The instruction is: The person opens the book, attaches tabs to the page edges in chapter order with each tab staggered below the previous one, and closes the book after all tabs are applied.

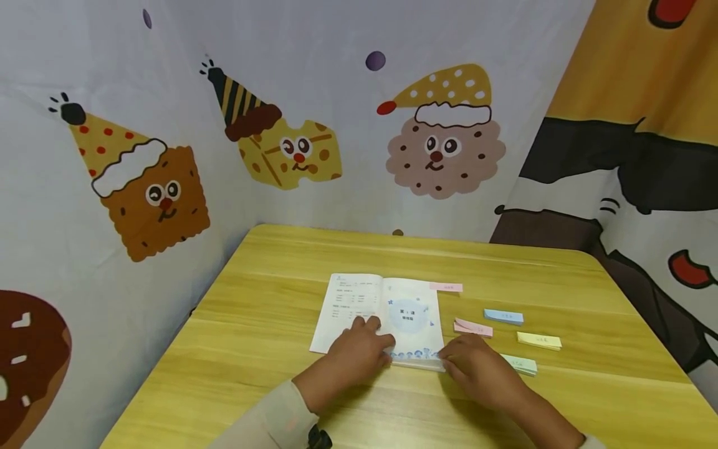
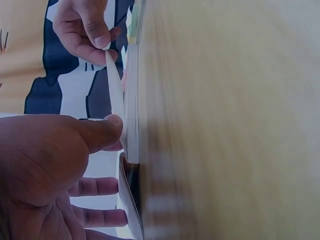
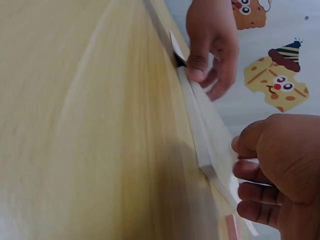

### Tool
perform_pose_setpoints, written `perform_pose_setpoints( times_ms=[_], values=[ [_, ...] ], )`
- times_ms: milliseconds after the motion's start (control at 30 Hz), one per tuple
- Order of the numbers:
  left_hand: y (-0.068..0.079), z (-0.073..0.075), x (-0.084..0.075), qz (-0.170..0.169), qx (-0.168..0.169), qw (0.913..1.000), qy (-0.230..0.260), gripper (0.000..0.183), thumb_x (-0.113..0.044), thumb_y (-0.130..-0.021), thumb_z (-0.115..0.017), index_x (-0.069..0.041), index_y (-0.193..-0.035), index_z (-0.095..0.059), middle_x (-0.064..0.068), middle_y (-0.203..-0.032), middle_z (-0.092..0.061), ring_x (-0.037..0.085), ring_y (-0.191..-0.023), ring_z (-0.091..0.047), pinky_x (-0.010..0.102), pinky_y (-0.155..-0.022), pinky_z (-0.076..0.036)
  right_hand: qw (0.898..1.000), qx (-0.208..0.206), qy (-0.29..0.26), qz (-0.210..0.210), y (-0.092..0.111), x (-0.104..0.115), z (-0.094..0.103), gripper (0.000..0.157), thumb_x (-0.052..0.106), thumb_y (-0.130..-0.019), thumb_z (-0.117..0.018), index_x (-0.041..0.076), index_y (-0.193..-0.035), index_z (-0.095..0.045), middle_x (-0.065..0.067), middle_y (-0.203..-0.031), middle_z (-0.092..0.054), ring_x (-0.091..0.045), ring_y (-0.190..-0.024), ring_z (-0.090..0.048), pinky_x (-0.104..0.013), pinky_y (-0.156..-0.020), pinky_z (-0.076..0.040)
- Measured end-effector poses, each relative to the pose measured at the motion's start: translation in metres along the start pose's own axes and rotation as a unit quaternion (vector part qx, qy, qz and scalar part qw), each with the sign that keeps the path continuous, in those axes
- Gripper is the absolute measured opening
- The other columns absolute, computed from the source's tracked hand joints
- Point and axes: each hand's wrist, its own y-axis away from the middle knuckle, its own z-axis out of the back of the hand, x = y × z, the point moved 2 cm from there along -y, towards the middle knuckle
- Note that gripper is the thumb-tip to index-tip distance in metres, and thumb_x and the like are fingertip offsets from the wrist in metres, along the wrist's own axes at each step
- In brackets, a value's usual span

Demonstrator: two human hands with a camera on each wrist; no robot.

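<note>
An open book lies on the wooden table, its right page carrying a pale blue circle with printed characters. A pink sticky tab juts out from that page's upper right edge. My left hand rests across the lower middle of the book, near the spine. In the left wrist view its fingers are spread on the left page and the thumb touches the right page near its lower edge. My right hand pinches the lower right corner of the page, which stands slightly lifted off the pages below.
Several small sticky-note pads lie right of the book: pink, blue, yellow and green. The green one is partly behind my right hand. A cloth wall with cartoon prints stands behind the table.
</note>
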Motion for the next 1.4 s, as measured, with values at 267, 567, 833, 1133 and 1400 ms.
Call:
perform_pose_setpoints(
  times_ms=[267,567,833,1133,1400],
  values=[
    [-0.001,0.000,-0.002,0.004,-0.043,0.9989,-0.017,0.016,-0.029,-0.091,-0.054,-0.021,-0.104,-0.059,0.001,-0.096,-0.053,0.023,-0.080,-0.048,0.034,-0.053,-0.043,0.994,-0.038,-0.050,-0.092,-0.003,0.002,-0.005,0.021,0.020,-0.081,-0.074,0.016,-0.095,-0.058,0.000,-0.102,-0.059,-0.015,-0.090,-0.056,-0.032,-0.071,-0.047],
    [-0.004,0.002,0.000,0.101,-0.101,0.9883,0.053,0.072,-0.049,-0.089,-0.054,-0.007,-0.141,-0.028,0.009,-0.095,-0.062,0.024,-0.080,-0.059,0.036,-0.055,-0.047,0.997,0.055,-0.016,0.055,-0.012,0.006,-0.018,0.036,0.026,-0.079,-0.074,0.013,-0.112,-0.067,0.004,-0.112,-0.062,-0.013,-0.107,-0.055,-0.036,-0.088,-0.046],
    [0.000,0.007,0.009,0.140,-0.264,0.9542,-0.012,0.096,-0.030,-0.079,-0.068,-0.013,-0.151,-0.007,0.023,-0.128,-0.041,0.036,-0.105,-0.051,0.039,-0.067,-0.050,0.995,0.070,-0.002,0.074,-0.016,0.005,-0.016,0.018,0.017,-0.081,-0.072,0.016,-0.099,-0.072,0.004,-0.110,-0.063,-0.015,-0.105,-0.056,-0.035,-0.089,-0.045],
    [0.003,0.010,0.006,0.056,-0.145,0.9804,-0.120,0.067,-0.013,-0.080,-0.070,-0.031,-0.139,-0.045,0.013,-0.152,-0.021,0.041,-0.139,-0.006,0.057,-0.107,-0.007,0.995,0.067,0.013,0.073,-0.017,0.004,-0.013,0.013,0.016,-0.082,-0.070,0.015,-0.094,-0.074,0.003,-0.106,-0.065,-0.015,-0.101,-0.057,-0.036,-0.087,-0.046],
    [0.004,-0.002,-0.003,-0.041,-0.059,0.9954,-0.064,0.018,-0.021,-0.088,-0.061,-0.020,-0.105,-0.067,-0.004,-0.111,-0.059,0.023,-0.110,-0.051,0.037,-0.093,-0.042,0.996,0.060,0.028,0.060,-0.019,0.006,-0.016,0.011,0.010,-0.079,-0.070,0.016,-0.088,-0.071,0.004,-0.103,-0.065,-0.013,-0.099,-0.058,-0.034,-0.086,-0.047]
  ],
)
